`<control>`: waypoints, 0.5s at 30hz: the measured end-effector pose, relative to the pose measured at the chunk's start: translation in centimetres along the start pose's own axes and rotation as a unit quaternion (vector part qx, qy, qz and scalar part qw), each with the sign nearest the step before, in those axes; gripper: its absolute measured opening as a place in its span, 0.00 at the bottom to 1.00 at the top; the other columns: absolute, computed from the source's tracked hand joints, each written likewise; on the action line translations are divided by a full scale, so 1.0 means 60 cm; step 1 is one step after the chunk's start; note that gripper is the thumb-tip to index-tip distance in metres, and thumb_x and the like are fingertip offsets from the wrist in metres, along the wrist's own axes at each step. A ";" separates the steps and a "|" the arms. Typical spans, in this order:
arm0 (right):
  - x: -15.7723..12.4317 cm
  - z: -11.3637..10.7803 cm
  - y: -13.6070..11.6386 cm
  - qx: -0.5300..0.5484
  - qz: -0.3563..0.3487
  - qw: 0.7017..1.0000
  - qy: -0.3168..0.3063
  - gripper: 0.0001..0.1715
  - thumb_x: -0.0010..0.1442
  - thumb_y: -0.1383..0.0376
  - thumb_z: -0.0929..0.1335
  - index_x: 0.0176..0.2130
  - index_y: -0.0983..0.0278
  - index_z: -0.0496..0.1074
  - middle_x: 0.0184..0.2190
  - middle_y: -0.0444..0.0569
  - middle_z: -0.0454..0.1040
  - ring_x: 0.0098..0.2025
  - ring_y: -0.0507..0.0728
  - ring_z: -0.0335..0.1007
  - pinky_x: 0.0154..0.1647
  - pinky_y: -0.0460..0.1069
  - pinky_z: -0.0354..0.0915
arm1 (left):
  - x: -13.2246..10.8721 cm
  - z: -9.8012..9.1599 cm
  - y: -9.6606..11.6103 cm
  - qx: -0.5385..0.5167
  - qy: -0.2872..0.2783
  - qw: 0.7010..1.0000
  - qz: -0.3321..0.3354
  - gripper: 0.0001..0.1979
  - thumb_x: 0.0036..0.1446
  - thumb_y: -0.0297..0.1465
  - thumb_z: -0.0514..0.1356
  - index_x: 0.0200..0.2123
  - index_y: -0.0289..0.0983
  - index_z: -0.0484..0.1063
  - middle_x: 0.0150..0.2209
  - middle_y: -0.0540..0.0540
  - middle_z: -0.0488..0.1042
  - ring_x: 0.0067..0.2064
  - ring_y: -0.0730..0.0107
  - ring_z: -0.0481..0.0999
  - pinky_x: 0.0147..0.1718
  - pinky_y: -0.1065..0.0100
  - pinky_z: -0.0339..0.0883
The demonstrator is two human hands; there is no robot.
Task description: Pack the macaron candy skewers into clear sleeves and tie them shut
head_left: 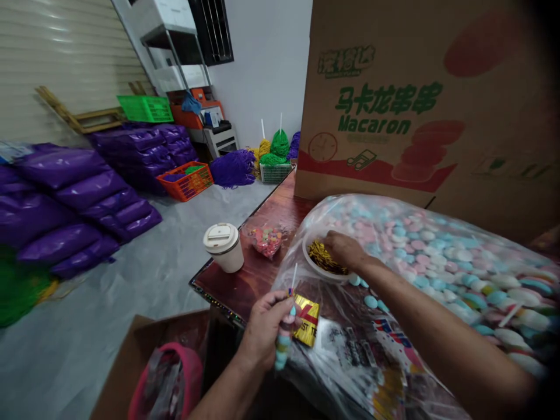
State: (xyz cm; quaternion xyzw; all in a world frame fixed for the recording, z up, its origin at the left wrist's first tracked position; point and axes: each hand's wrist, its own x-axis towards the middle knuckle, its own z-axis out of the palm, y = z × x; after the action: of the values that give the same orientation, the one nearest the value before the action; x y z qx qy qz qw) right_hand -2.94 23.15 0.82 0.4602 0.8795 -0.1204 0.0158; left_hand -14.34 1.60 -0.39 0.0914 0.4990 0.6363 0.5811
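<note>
My left hand point(268, 326) is closed round a candy skewer point(283, 344) of pastel discs on a white stick, held upright over the table's near edge. My right hand point(345, 251) reaches forward into a white bowl point(312, 265) of gold twist ties point(322, 256), fingers pinched down among them. The bowl sits under the open mouth of a large clear plastic bag point(437, 256) full of pink, blue and white macaron candies. A gold and red packet point(307, 319) lies just right of my left hand.
A lidded paper cup point(224, 246) and a small bag of colourful candies point(266, 239) stand on the dark red table point(245, 280). A big "Macaron" cardboard box point(394, 99) rises behind. Purple sacks point(74, 198), baskets point(186, 182) and an open carton point(144, 361) occupy the floor left.
</note>
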 end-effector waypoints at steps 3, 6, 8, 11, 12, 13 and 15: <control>-0.036 -0.020 0.010 0.047 0.010 0.999 0.019 0.12 0.62 0.64 0.59 0.40 0.67 0.67 0.34 0.48 0.71 0.33 0.52 0.68 0.33 0.49 0.66 | 0.003 0.011 0.004 0.000 -0.013 1.000 -0.018 0.13 0.38 0.32 0.67 0.28 0.33 0.69 0.22 0.49 0.72 0.19 0.77 0.71 0.16 0.79 0.58; -0.109 -0.030 -0.001 0.096 -0.018 0.995 0.016 0.13 0.62 0.68 0.55 0.34 0.66 0.66 0.25 0.45 0.71 0.24 0.49 0.65 0.25 0.44 0.61 | -0.002 0.025 0.005 -0.029 -0.033 0.999 -0.020 0.13 0.38 0.31 0.68 0.28 0.32 0.69 0.24 0.48 0.74 0.20 0.77 0.71 0.17 0.79 0.60; -0.159 -0.025 -0.010 0.118 -0.050 0.991 0.024 0.13 0.62 0.66 0.55 0.32 0.64 0.65 0.24 0.43 0.70 0.23 0.49 0.64 0.24 0.43 0.60 | -0.009 0.035 0.003 -0.046 -0.058 0.997 -0.029 0.14 0.38 0.30 0.68 0.30 0.31 0.70 0.24 0.48 0.74 0.20 0.79 0.70 0.19 0.78 0.61; -0.187 -0.012 -0.008 0.089 -0.037 0.990 0.103 0.13 0.61 0.65 0.56 0.33 0.64 0.67 0.27 0.46 0.71 0.29 0.52 0.65 0.30 0.46 0.61 | -0.019 0.046 -0.004 -0.037 -0.080 0.996 -0.025 0.14 0.39 0.31 0.67 0.30 0.31 0.70 0.23 0.48 0.73 0.19 0.79 0.69 0.16 0.79 0.58; -0.180 -0.009 -0.003 0.073 -0.021 0.989 0.124 0.13 0.61 0.65 0.56 0.34 0.65 0.68 0.30 0.49 0.71 0.32 0.54 0.66 0.32 0.47 0.61 | -0.021 0.049 -0.006 -0.029 -0.075 0.997 -0.017 0.13 0.39 0.31 0.67 0.28 0.31 0.70 0.24 0.47 0.74 0.20 0.78 0.70 0.16 0.79 0.57; -0.165 -0.007 0.002 0.060 -0.009 0.990 0.131 0.13 0.60 0.66 0.57 0.36 0.65 0.69 0.33 0.51 0.71 0.35 0.55 0.67 0.35 0.48 0.61 | -0.024 0.051 -0.009 -0.021 -0.065 0.998 -0.010 0.13 0.39 0.31 0.67 0.27 0.32 0.69 0.25 0.46 0.74 0.20 0.78 0.71 0.15 0.80 0.56; -0.122 -0.004 0.010 0.052 -0.009 0.993 0.105 0.13 0.60 0.66 0.59 0.38 0.66 0.70 0.38 0.53 0.71 0.38 0.57 0.67 0.38 0.50 0.61 | -0.028 0.050 -0.015 -0.012 -0.049 0.999 0.000 0.13 0.38 0.31 0.67 0.26 0.32 0.68 0.25 0.47 0.74 0.20 0.78 0.70 0.15 0.80 0.55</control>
State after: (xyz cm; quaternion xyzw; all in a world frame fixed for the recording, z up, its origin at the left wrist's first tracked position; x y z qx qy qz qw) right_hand 1.81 17.65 1.93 0.4629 0.8727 -0.1176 -0.1017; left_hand -11.16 1.66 1.19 0.1151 0.4625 0.6370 0.6058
